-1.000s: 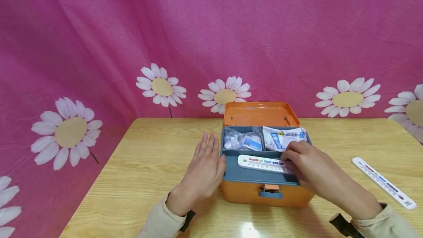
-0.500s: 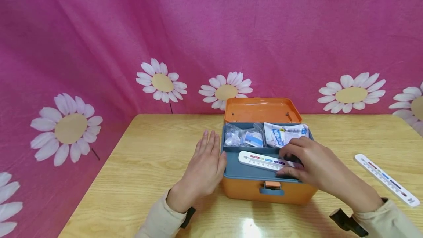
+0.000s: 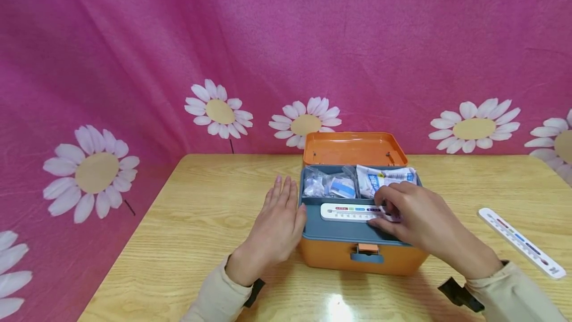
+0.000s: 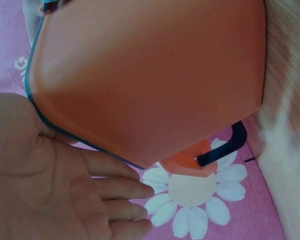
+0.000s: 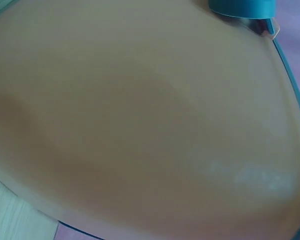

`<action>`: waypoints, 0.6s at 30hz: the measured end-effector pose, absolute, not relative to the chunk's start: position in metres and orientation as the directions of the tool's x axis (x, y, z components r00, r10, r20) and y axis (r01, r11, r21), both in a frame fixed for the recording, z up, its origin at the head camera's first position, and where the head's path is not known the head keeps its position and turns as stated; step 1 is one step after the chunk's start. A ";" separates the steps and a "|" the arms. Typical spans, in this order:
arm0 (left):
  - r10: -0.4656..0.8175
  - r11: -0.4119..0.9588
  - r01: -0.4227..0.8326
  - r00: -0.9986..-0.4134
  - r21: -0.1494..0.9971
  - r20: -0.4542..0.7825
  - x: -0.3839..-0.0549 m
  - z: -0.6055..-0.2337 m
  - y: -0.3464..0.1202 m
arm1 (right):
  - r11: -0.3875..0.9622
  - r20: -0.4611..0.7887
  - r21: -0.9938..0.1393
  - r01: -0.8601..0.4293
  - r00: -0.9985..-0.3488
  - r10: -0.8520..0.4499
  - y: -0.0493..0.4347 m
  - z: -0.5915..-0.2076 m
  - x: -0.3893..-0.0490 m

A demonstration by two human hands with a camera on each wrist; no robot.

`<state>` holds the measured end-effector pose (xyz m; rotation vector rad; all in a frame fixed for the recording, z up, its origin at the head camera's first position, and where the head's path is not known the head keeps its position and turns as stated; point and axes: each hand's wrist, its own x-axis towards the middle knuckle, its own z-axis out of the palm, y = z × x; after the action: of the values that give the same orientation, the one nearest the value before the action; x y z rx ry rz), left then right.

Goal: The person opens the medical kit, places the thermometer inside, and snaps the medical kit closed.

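An orange medicine box (image 3: 326, 257) with a blue-grey tray (image 3: 339, 232) stands on the table, its lid tipped back. A white strip thermometer (image 3: 341, 211) with coloured marks lies lengthwise along the front of the tray. My right hand (image 3: 420, 212) pinches its right end between thumb and fingers, which cover that end. Straight-fingered, my left hand (image 3: 274, 230) lies along the box's left side; in the left wrist view the left palm (image 4: 55, 175) is at the rim, beside the orange wall (image 4: 150, 80). The right wrist view is filled by the box wall (image 5: 140, 125).
Small clear bags (image 3: 328, 186) and a white-and-blue packet (image 3: 380, 180) fill the tray's rear compartments. A second white thermometer (image 3: 520, 242) lies on the wooden table (image 3: 214, 198) to the right. Behind hangs a pink cloth (image 3: 357, 48) with daisies.
My right hand has shifted a little left, its thumb now at the thermometer's near edge. The thermometer, earlier slanting down to the right, now lies nearly level. My left hand has stayed put.
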<state>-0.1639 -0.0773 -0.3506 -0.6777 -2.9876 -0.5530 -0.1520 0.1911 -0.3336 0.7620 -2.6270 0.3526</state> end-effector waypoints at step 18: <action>0.392 0.853 0.391 -0.917 0.346 0.070 -0.162 -0.349 -0.079 | 0.894 0.492 -0.399 -0.202 -0.870 0.023 0.327 -0.360 -0.138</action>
<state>-0.1619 -0.0793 -0.3489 -0.6400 -3.0265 -0.5641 -0.1382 0.3273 -0.3605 0.1300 -2.5600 0.6125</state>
